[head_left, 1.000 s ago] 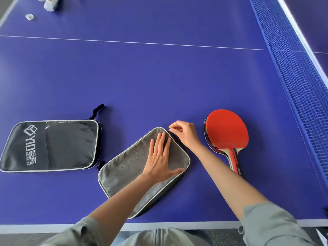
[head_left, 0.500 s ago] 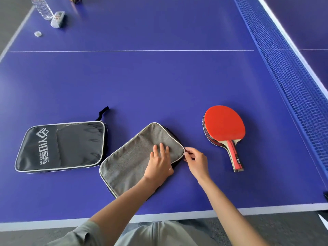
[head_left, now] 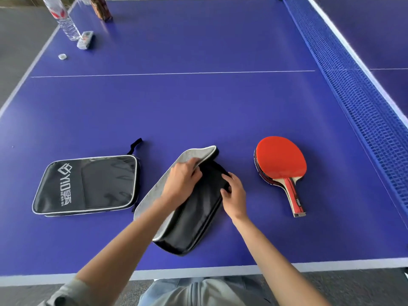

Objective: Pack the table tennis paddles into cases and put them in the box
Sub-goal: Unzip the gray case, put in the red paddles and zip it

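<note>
At the center of the frame, our left hand point(head_left: 182, 180) pinches the grey flap of the open case point(head_left: 187, 219) and lifts it, while our right hand point(head_left: 234, 195) curls over the black lower half at its right edge. Right of the case lie stacked paddles point(head_left: 281, 166), red face up, handles toward us, untouched on the blue table point(head_left: 198, 107). Left of center lies a second, black case point(head_left: 88, 184), closed and flat.

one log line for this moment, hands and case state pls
step: opening grey case | left hand: lifting flap | right hand: holding lower half | paddles: on table, unpacked | black case: lying shut
</note>
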